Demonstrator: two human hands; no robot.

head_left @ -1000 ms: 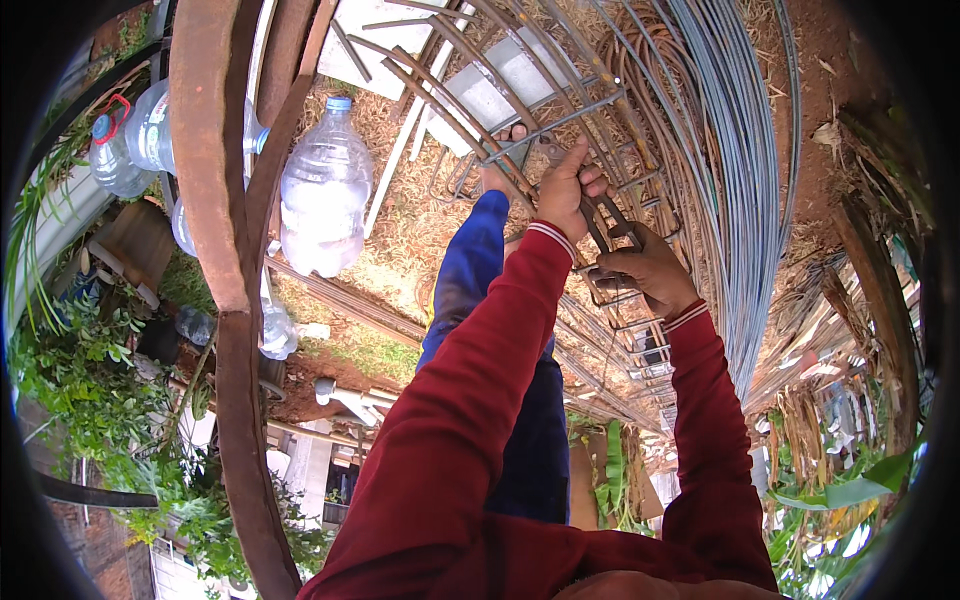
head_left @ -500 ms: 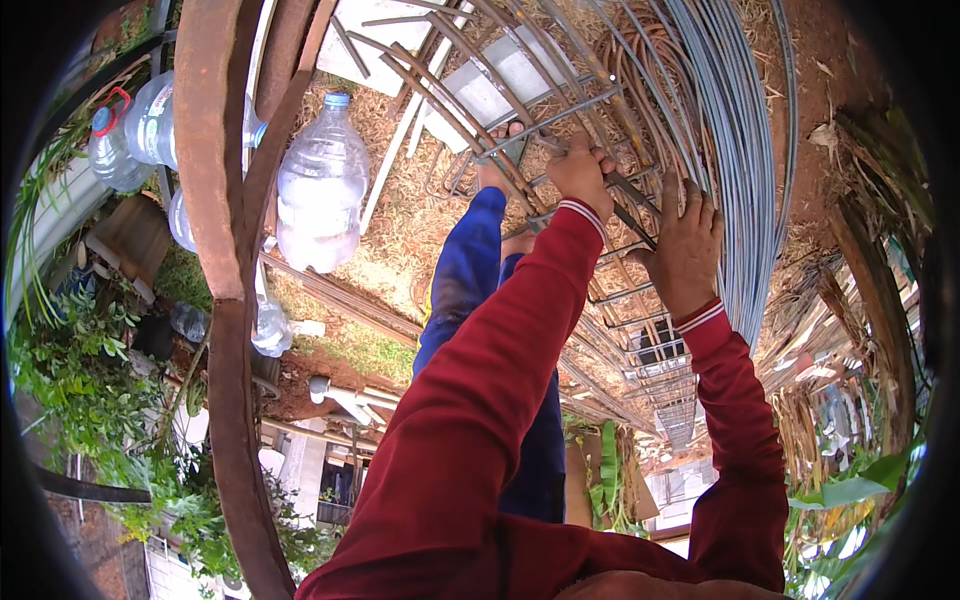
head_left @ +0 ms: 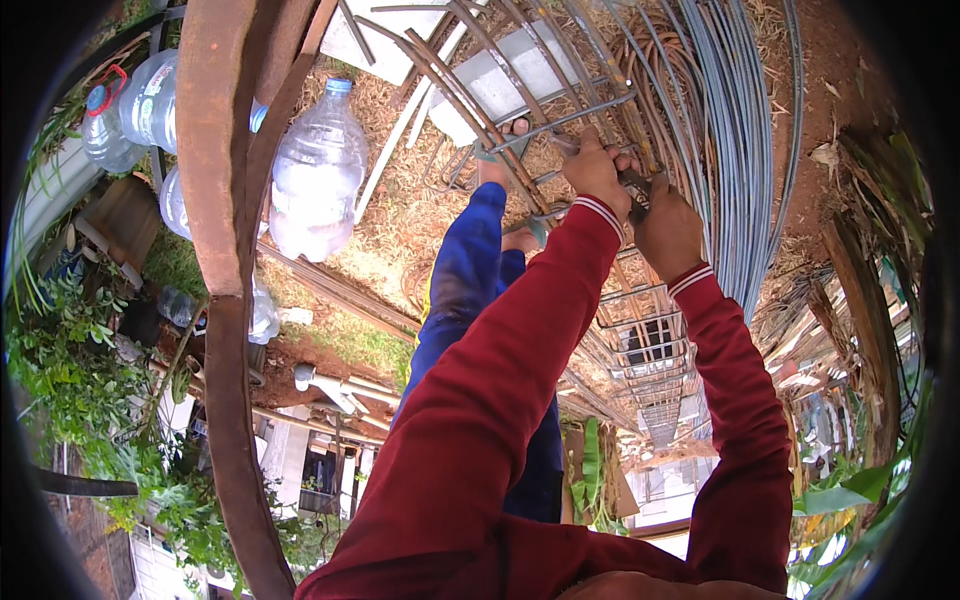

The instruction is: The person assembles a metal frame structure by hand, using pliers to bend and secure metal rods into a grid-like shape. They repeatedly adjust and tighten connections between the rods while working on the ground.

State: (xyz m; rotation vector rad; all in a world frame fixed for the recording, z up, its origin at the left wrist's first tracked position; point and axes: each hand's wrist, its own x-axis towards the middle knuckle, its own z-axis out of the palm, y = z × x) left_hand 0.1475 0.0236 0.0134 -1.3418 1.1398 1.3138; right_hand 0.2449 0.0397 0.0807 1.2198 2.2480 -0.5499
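Observation:
A long cage of steel rebar [head_left: 608,103] with cross stirrups runs from the top of the view down past my hands. My left hand [head_left: 597,175] is closed over its near bars, its fingers curled round one end of a dark pair of pliers [head_left: 634,188]. Close beside it on the right, my right hand [head_left: 669,232] wraps round the pliers' handles. The tool's jaws and whatever they touch are hidden by my hands.
A thick bundle of grey steel rods [head_left: 740,130] lies right of the cage, with a coil of rusty wire [head_left: 655,62] between. Left stand a large clear water bottle [head_left: 318,170] and a brown metal post [head_left: 215,150]. Pale slabs [head_left: 500,80] lie beyond my feet.
My right hand has moved up and left from the cage's side, closing from spread fingers onto the pliers' handles. My left hand has shifted slightly right and down.

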